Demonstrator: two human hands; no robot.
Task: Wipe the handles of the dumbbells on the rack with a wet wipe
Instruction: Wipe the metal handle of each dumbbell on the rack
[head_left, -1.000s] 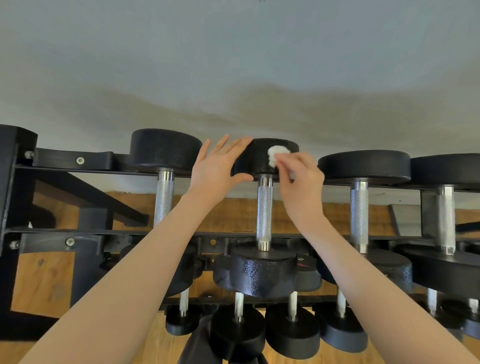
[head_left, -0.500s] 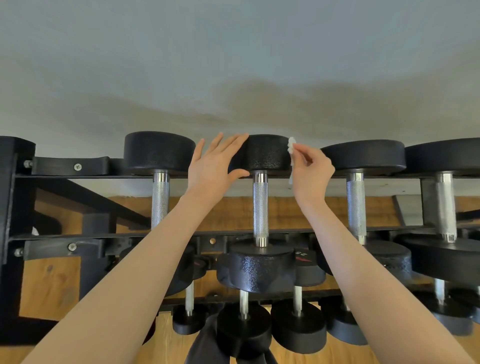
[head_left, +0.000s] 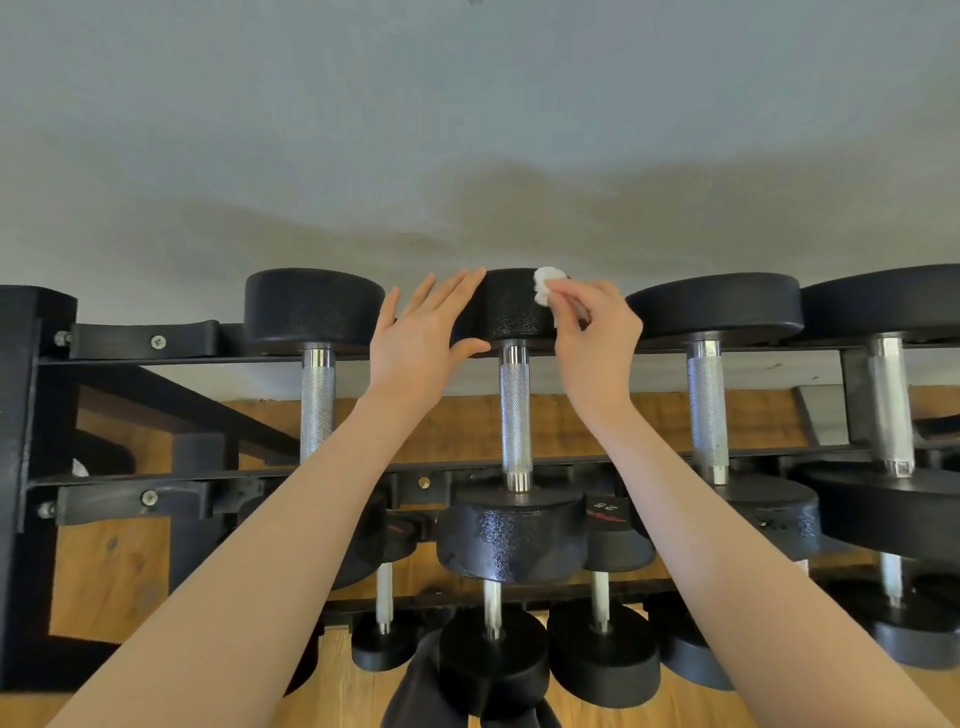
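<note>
Since your right hand (head_left: 597, 338) pinches that limp wet wipe (head_left: 545, 291) and your left hand (head_left: 421, 338) lies flat, wrap it round the grippy knurled handle (head_left: 515, 415).

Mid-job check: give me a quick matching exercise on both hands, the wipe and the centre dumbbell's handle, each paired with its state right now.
Things:
1. left hand
2. right hand
3. wet wipe
4. centre handle

States:
A. bare, nothing touching it
B. bunched against the far weight head
C. fingers straight, resting on the far weight head
D. pinching the wipe

Pairs: 1-C, 2-D, 3-B, 4-A
</note>
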